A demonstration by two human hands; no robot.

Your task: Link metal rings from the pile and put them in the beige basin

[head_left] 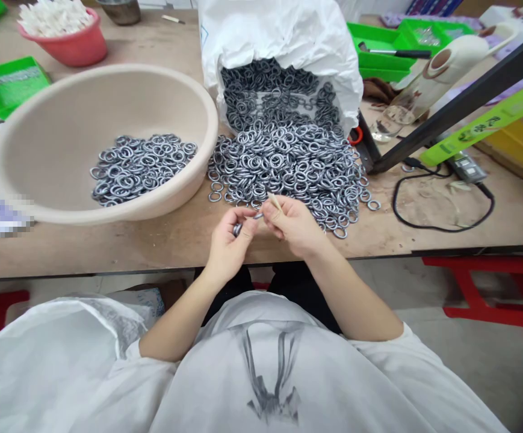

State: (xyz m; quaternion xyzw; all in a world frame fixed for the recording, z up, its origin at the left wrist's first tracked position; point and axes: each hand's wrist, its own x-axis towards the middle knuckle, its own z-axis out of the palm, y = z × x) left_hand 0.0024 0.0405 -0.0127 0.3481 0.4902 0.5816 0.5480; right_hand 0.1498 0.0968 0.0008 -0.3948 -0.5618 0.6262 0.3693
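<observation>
My left hand (pixel 229 243) is closed around a few grey metal rings (pixel 237 229), which show between its fingers. My right hand (pixel 297 227) pinches a thin pale strip or stick (pixel 275 202) that pokes up past the thumb. Between the fingertips of both hands sits another ring (pixel 258 216), partly hidden. Just beyond the hands a large heap of grey rings (pixel 283 159) spreads over the table, spilling from a white sack (pixel 279 36) lying on its side. To the left, a wide beige basin (pixel 53 126) holds a smaller pile of rings (pixel 141 168).
A slanted black metal bar (pixel 460 96) rises on the right, near a black cable (pixel 396 210) and a clear-and-white jug (pixel 451 66). A red bowl (pixel 69 45) and green tray (pixel 15 84) stand at back left. Red stools (pixel 491 288) flank the table below.
</observation>
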